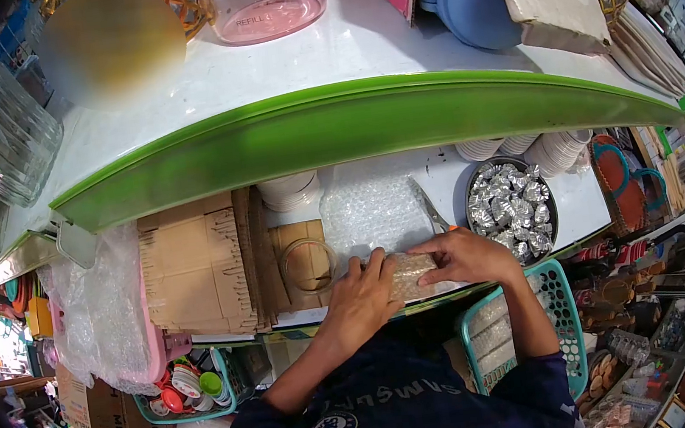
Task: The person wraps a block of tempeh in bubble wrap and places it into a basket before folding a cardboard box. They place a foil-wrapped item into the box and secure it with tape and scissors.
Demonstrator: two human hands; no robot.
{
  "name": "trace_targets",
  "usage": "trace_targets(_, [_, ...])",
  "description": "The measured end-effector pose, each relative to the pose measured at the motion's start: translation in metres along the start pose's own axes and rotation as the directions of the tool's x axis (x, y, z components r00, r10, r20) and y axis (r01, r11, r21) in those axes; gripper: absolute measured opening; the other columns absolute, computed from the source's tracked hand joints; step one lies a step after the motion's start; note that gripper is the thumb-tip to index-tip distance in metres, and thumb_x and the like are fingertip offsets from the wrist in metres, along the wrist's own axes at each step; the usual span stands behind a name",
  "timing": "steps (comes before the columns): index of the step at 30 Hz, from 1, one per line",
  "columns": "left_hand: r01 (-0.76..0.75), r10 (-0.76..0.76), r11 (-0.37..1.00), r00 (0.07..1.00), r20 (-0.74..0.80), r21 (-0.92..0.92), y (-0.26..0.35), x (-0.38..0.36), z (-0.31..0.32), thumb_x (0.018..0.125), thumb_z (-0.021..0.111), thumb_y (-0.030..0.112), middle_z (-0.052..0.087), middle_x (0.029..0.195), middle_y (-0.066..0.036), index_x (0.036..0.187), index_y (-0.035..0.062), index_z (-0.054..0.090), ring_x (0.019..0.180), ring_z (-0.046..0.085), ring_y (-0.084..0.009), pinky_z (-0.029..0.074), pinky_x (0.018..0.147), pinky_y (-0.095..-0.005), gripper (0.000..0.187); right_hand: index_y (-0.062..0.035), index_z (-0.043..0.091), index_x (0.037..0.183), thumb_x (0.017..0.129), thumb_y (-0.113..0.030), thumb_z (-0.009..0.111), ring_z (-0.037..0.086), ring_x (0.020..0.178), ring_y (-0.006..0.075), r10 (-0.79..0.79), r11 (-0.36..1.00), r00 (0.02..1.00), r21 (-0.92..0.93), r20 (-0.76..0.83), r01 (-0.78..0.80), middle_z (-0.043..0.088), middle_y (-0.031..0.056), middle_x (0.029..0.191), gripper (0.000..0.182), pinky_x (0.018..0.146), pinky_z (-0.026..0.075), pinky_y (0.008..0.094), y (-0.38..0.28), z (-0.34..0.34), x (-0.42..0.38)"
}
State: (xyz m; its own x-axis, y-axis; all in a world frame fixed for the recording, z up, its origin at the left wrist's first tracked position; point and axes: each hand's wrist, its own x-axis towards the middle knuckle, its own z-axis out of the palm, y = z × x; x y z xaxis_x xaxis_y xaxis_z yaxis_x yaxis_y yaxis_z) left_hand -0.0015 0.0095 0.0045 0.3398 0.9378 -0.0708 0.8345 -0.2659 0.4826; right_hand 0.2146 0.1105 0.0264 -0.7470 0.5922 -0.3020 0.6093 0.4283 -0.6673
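Between my two hands lies a small bubble-wrapped package (412, 276) with a brownish tint, at the front edge of the white shelf. My left hand (359, 296) presses on its left end, fingers bent over it. The right end is gripped by my right hand (469, 256), thumb in front and fingers behind. What is inside the wrap I cannot make out. Just behind it a sheet of bubble wrap (372, 210) is spread flat, with scissors (427, 204) on its right edge. A roll of clear tape (308, 265) rests left of my left hand.
A dark round tray (469, 190) holds several foil-like silver pieces. Flattened cardboard (195, 266) is stacked at left beside bubble wrap (101, 303). A green-edged shelf (366, 125) hangs above. Below stand a teal basket (566, 306) of wrapped packages and another basket (231, 382).
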Motion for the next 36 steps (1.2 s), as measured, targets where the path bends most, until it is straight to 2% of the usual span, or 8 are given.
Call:
trace_targets(10, [0.023, -0.023, 1.000, 0.999, 0.033, 0.012, -0.011, 0.017, 0.002, 0.072, 0.081, 0.034, 0.055, 0.120, -0.015, 0.129, 0.0065, 0.048, 0.110, 0.055, -0.0376, 0.050, 0.085, -0.0513, 0.071, -0.0003, 0.060, 0.127, 0.081, -0.046, 0.077, 0.067, 0.089, 0.0286, -0.081, 0.997, 0.991, 0.003, 0.106, 0.081, 0.067, 0.0177, 0.100, 0.067, 0.082, 0.052, 0.0369, 0.009, -0.012, 0.022])
trace_targets(13, [0.042, -0.042, 0.999, 0.996, 0.077, 0.003, -0.014, 0.023, 0.001, 0.069, 0.081, 0.035, 0.056, 0.119, -0.015, 0.129, 0.0081, 0.047, 0.110, 0.056, -0.0380, 0.049, 0.086, -0.0514, 0.073, 0.0020, 0.059, 0.124, 0.081, -0.044, 0.078, 0.066, 0.088, 0.0256, 0.086, 0.989, 0.950, 0.090, 0.302, -0.118, 0.069, 0.0164, 0.099, 0.066, 0.081, 0.052, 0.0354, 0.001, -0.020, 0.027])
trace_targets(15, [0.052, -0.051, 0.999, 0.993, 0.108, -0.006, -0.015, 0.025, -0.002, 0.068, 0.081, 0.035, 0.056, 0.118, -0.015, 0.128, 0.0085, 0.047, 0.111, 0.056, -0.0382, 0.049, 0.087, -0.0511, 0.073, 0.0023, 0.059, 0.122, 0.081, -0.040, 0.082, 0.062, 0.071, 0.0148, -0.044, 0.992, 0.967, 0.129, 0.252, 0.012, 0.068, 0.0079, 0.085, 0.063, 0.062, 0.050, 0.0293, 0.011, -0.017, 0.031])
trace_targets(18, [0.067, -0.061, 0.996, 0.993, 0.106, -0.055, -0.014, 0.025, -0.005, 0.068, 0.081, 0.034, 0.056, 0.116, -0.018, 0.125, 0.0069, 0.047, 0.113, 0.056, -0.0394, 0.049, 0.088, -0.0514, 0.072, 0.0007, 0.060, 0.122, 0.080, -0.038, 0.082, 0.061, 0.069, 0.0127, -0.048, 0.969, 0.974, 0.248, 0.220, -0.008, 0.068, 0.0064, 0.083, 0.061, 0.060, 0.049, 0.0269, 0.021, -0.012, 0.032])
trace_targets(21, [0.103, -0.094, 0.990, 0.992, 0.086, -0.101, -0.017, 0.025, 0.001, 0.067, 0.082, 0.031, 0.055, 0.114, -0.022, 0.123, 0.0044, 0.045, 0.111, 0.057, -0.0416, 0.048, 0.091, -0.0512, 0.071, -0.0013, 0.063, 0.120, 0.079, -0.039, 0.083, 0.061, 0.068, 0.0110, 0.045, 0.978, 0.962, 0.186, 0.268, -0.098, 0.068, 0.0059, 0.081, 0.059, 0.059, 0.049, 0.0259, 0.010, -0.019, 0.030])
trace_targets(25, [0.125, -0.114, 0.984, 0.990, 0.083, -0.131, -0.016, 0.025, 0.000, 0.067, 0.083, 0.029, 0.054, 0.111, -0.025, 0.121, 0.0017, 0.044, 0.110, 0.057, -0.0441, 0.048, 0.094, -0.0499, 0.073, -0.0034, 0.064, 0.121, 0.078, -0.041, 0.083, 0.062, 0.068, 0.0109, 0.086, 0.985, 0.959, 0.120, 0.269, -0.122, 0.069, 0.0060, 0.082, 0.060, 0.058, 0.049, 0.0259, 0.003, -0.024, 0.030])
trace_targets(34, [0.155, -0.136, 0.971, 0.984, 0.116, -0.181, -0.019, 0.027, -0.004, 0.070, 0.083, 0.030, 0.049, 0.116, -0.028, 0.120, -0.0054, 0.046, 0.111, 0.056, -0.0462, 0.049, 0.093, -0.0495, 0.072, -0.0020, 0.069, 0.115, 0.076, -0.048, 0.081, 0.067, 0.083, 0.0208, 0.078, 0.978, 0.948, 0.162, 0.310, -0.134, 0.072, 0.0109, 0.093, 0.061, 0.076, 0.052, 0.0314, 0.016, -0.026, 0.043])
trace_targets(36, [0.146, -0.124, 0.968, 0.985, 0.116, -0.205, -0.021, 0.029, -0.002, 0.071, 0.082, 0.031, 0.049, 0.116, -0.028, 0.119, -0.0066, 0.047, 0.111, 0.056, -0.0465, 0.048, 0.093, -0.0492, 0.071, -0.0022, 0.069, 0.115, 0.077, -0.049, 0.081, 0.067, 0.084, 0.0200, 0.115, 0.988, 0.949, 0.063, 0.292, -0.139, 0.072, 0.0100, 0.094, 0.061, 0.077, 0.051, 0.0312, 0.016, -0.028, 0.045])
